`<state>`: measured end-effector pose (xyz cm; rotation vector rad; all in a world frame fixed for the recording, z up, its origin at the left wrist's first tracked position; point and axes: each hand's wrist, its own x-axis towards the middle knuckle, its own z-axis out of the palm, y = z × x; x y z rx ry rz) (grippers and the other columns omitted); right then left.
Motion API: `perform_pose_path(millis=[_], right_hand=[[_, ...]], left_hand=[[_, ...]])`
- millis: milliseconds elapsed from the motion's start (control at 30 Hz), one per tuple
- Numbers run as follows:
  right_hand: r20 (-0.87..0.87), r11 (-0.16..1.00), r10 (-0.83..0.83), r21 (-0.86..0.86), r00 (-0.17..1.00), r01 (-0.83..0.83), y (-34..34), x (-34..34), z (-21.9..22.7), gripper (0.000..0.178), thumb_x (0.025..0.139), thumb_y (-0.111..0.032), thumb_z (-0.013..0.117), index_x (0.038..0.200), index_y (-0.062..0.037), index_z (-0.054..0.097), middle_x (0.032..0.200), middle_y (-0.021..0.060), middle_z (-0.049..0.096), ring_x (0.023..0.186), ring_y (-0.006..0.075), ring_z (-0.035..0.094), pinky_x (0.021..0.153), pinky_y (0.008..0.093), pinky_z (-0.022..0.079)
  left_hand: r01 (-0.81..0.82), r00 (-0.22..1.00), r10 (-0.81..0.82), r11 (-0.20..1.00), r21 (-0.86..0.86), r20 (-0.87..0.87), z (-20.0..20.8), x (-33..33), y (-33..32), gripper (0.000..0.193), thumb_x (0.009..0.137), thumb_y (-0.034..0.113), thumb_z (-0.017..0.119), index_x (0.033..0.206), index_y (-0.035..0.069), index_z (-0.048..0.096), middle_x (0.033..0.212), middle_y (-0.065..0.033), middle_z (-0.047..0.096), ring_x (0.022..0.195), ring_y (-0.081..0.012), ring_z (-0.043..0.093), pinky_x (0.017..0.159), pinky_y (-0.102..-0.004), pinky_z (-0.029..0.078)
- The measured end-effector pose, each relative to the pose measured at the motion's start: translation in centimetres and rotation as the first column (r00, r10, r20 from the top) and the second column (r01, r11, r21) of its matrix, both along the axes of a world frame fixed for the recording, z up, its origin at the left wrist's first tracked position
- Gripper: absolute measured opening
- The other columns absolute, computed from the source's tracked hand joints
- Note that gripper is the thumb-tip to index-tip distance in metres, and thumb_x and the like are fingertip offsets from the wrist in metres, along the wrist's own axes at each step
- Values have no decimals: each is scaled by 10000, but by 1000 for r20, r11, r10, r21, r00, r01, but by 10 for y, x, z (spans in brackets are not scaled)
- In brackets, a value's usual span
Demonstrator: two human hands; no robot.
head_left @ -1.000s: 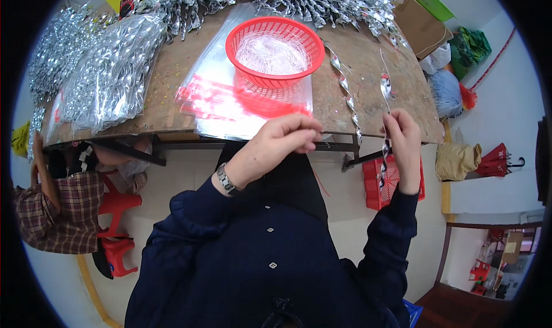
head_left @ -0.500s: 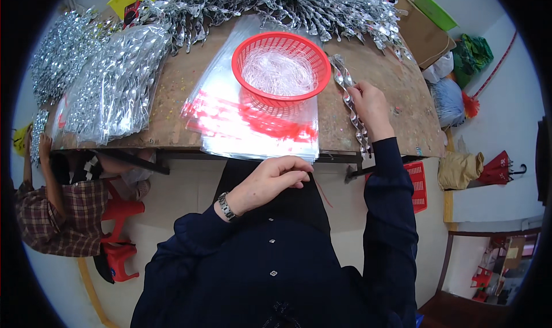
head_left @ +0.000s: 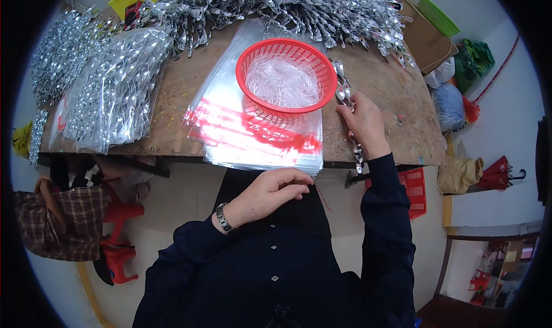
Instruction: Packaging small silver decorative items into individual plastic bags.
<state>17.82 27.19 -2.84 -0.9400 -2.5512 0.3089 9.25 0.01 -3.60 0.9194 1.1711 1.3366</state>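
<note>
The strips [head_left: 357,151] are silver (the basket [head_left: 287,109] red).

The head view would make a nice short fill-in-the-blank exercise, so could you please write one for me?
1. The basket holding the pale threads is coloured ____.
2. The basket stands ____ the clear plastic bags.
3. The hand at the twisted silver strips is the person's ____ one.
4. The person wears the watch on their own ____ side.

Missing words: red; on; right; left.
</note>
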Motion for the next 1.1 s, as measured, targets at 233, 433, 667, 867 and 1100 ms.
perform_pose_path(millis=[233, 433, 667, 867, 1100], right_hand=[[-57, 994, -91, 55, 994, 94, 12, 11, -6, 336, 783, -312, 655, 921, -10, 601, 816, 208, 633, 792, 377, 619, 694, 448, 478], [-46, 977, -187, 98, 981, 191, 35, 51, -7, 348, 794, -322, 647, 906, 3, 597, 854, 224, 630, 819, 385, 610, 717, 455, 472], [-31, 978, -197, 62, 980, 199, 16, 53, -5, 309, 803, -284, 648, 905, 0, 584, 827, 213, 618, 793, 380, 604, 685, 451, 464], [10, 984, -148, 98, 989, 146, 3, 42, 0, 299, 787, -304, 668, 866, -32, 571, 861, 174, 611, 817, 372, 597, 684, 456, 465], [-36, 960, -100, 257, 994, 106, -5, 40, 25, 301, 830, -303, 642, 940, -26, 604, 829, 142, 614, 749, 311, 611, 647, 398, 469]], left_hand=[[-19, 1000, 19, 1000, 1, -2, -1, -4, -3, 252, 929, 129, 538, 1128, -18, 586, 959, -60, 627, 827, -100, 594, 776, -232, 481], [-33, 999, 33, 999, 10, 22, 6, -12, -7, 258, 936, 135, 537, 1135, -23, 580, 971, -52, 621, 839, -92, 586, 788, -232, 477], [-68, 997, 68, 997, 23, 26, 15, -17, -9, 257, 938, 121, 531, 1145, -26, 574, 993, -65, 621, 856, -97, 590, 798, -231, 479], [-115, 993, 115, 993, 19, 12, 25, -33, -16, 253, 941, 60, 500, 1168, -38, 555, 1038, -100, 618, 946, -137, 604, 832, -257, 495], [-361, 886, 376, 926, 106, -270, 53, -85, -24, 274, 917, 109, 533, 1153, -20, 585, 940, -47, 640, 817, -91, 602, 742, -228, 494]])
